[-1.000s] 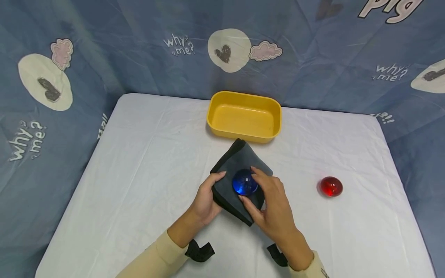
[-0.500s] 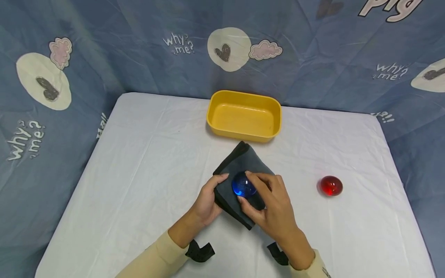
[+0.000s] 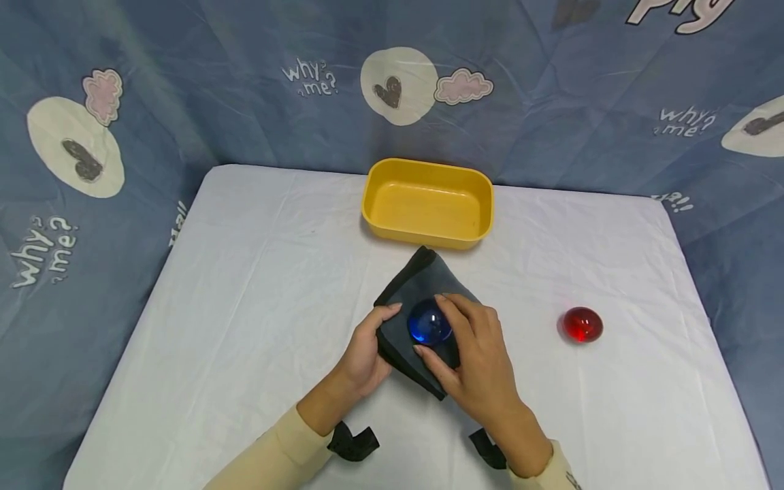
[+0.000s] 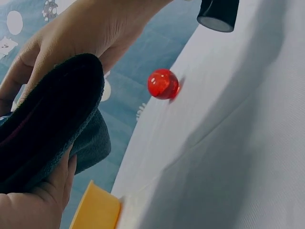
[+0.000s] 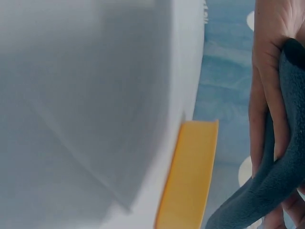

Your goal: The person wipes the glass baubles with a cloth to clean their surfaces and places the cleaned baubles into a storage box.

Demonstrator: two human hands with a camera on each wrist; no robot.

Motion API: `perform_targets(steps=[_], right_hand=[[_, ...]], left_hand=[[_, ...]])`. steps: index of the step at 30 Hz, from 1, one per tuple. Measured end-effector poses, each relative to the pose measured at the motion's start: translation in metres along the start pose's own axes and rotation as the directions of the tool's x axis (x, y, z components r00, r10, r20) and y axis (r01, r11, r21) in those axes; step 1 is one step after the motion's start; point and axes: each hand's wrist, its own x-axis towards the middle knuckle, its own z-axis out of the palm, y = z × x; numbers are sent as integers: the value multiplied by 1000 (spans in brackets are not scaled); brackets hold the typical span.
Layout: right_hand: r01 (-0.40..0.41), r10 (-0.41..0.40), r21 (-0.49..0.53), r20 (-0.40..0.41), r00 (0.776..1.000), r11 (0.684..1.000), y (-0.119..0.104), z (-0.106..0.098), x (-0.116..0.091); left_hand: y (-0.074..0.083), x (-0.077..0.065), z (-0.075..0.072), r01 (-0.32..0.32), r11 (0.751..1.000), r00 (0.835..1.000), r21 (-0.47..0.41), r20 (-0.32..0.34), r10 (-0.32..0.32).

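A folded dark grey-blue cloth (image 3: 450, 282) is held above the white table by my left hand (image 3: 363, 354), thumb on top and fingers underneath. On the cloth sits a clear blue ball (image 3: 429, 322). My right hand (image 3: 484, 361) pinches the ball between the thumb and the fingers. In the left wrist view the cloth (image 4: 52, 119) hangs in soft folds and hides the blue ball. The right wrist view shows the cloth (image 5: 271, 186) from its side, with fingers (image 5: 274, 109) lying along it.
A yellow rectangular tub (image 3: 429, 235) stands at the far edge of the white table (image 3: 263, 286). To the right lies a clear red ball (image 3: 582, 324). A printed blue curtain (image 3: 245, 88) surrounds the table's back and sides. Black straps (image 3: 353, 444) hang at the wrists.
The right hand's fingers shift slightly around the blue ball. Cloth and ball dip a little toward the person, then rise back. The left hand keeps its hold.
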Motion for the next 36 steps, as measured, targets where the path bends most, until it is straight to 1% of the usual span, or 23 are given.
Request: perform_targets(steps=[3, 6, 14, 19, 24, 27, 29, 32, 36], right_hand=[[17, -17, 9, -4, 1000, 1000, 1, -1, 1], [22, -22, 8, -6, 1000, 1000, 2, -1, 2], [1, -1, -3, -18, 1000, 1000, 3, -2, 4], [-25, 25, 1, 8, 1000, 1000, 4, -3, 4], [-64, 65, -22, 51, 997, 998, 3, -5, 6], [-58, 59, -25, 61, 996, 998, 2, -5, 5], [-40, 40, -11, 52, 998, 999, 2, -5, 3], [-14, 14, 24, 12, 1000, 1000, 3, -4, 2], [38, -36, 39, -46, 998, 999, 4, -3, 2]], left_hand=[[0, 1, 1, -12, 1000, 1000, -9, -3, 12], [2, 1, 1, -7, 1000, 1000, -6, -7, 7], [4, -1, 0, 48, 999, 999, 16, 0, -48], [4, -1, 2, 54, 998, 998, 26, 8, -55], [4, 0, 2, 55, 998, 998, 36, 5, -55], [4, 1, 2, 42, 999, 999, 25, -3, -42], [5, 1, 1, 29, 1000, 999, 5, -22, -29], [5, 1, 1, 14, 999, 999, -34, -52, -16], [6, 1, 1, 9, 999, 998, -48, -67, -12]])
